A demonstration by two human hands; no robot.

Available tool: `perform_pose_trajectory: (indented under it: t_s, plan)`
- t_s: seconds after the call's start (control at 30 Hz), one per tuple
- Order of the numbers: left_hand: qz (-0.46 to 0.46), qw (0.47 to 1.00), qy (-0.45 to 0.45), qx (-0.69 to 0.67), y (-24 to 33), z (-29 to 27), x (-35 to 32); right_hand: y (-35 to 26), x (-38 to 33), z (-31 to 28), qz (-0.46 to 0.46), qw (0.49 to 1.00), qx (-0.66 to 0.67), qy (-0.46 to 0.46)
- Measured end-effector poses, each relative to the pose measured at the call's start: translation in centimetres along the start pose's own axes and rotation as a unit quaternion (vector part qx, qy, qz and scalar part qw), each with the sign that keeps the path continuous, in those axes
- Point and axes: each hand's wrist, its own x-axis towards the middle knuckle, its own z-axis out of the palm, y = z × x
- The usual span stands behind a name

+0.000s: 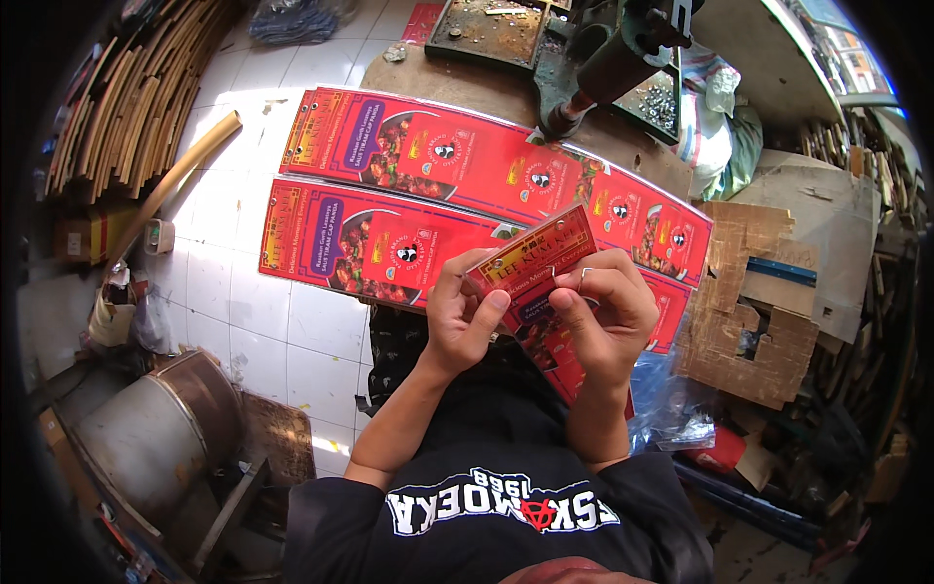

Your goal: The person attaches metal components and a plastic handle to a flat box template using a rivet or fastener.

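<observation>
Near the front edge of the work table I hold a long red printed card strip (534, 255) at a tilt, its lower end hanging down toward my lap. My left hand (463, 319) is closed on the strip's left edge, thumb on the printed face. A thin bent metal wire (583, 276) shows at the fingertips of my right hand (615, 310), which pinches it against the strip's face. Small metal eyelets sit near the strip's top corners. Beyond my hands, two rows of matching red strips (336, 243) lie on the table, the far row stacked.
A dark hand press (623, 60) stands at the table's back, between a parts tray (486, 31) and a tray of small metal pieces (654, 105). Cardboard sheets (744, 326) lie to the right. A metal drum (156, 414) and a cardboard tube (180, 170) are at left.
</observation>
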Motion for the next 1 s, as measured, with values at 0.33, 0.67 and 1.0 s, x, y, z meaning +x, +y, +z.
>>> perform_pose_trajectory:
  t_s: [0.33, 0.67, 1.0]
  plan:
    - [-0.006, 0.996, 0.024, -0.089, 0.3, 0.6, 0.5, 1.3, 0.1, -2.9, 0.188, 0.978, 0.049, -0.073]
    - [-0.05, 0.978, -0.023, -0.199, -0.5, -1.7, 1.4, 1.6, -0.2, -3.6, 0.192, 0.972, 0.12, -0.067]
    - [0.047, 0.992, -0.12, -0.015, 1.0, -1.2, 2.9, 1.6, -0.6, -3.9, 0.163, 0.973, 0.145, -0.071]
